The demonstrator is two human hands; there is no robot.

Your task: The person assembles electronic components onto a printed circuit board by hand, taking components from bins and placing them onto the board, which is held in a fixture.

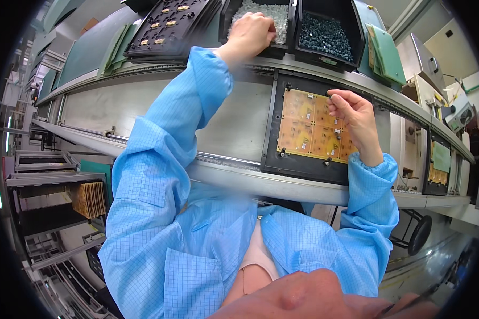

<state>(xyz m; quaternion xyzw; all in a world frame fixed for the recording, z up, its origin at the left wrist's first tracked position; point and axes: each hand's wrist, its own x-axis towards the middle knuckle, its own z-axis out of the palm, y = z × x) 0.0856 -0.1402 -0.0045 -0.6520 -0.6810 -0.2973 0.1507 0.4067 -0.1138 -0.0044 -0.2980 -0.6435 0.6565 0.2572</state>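
Left hand [252, 33]: reaching up into a black parts bin [230, 16] on the shelf above the conveyor, fingers curled down onto a heap of small white components [279, 16]. Whether any component is pinched between the fingers: cannot tell, fingertips hidden by the back of the hand.

Right hand [354, 114]: over the upper right corner of the yellow-orange circuit board panel [303, 125], thumb and forefinger pinched together at the panel's top edge. Nearly closed grip; what sits between the fingertips is too small to tell.

Circuit board panel: seated flat in a black carrier frame [269, 133], which rests on the conveyor rail [234, 178] directly in front of the torso. Panel divided into several square sections.

Second black bin [325, 37]: just beside the first, to its right, filled with small dark components.

Black tray [167, 26]: left of the 2 bins, tilted, carrying small gold-coloured parts in rows.

Another carrier with an orange board [438, 175]: farther right along the same rail.

Both forearms: in light blue gridded sleeves [170, 138].
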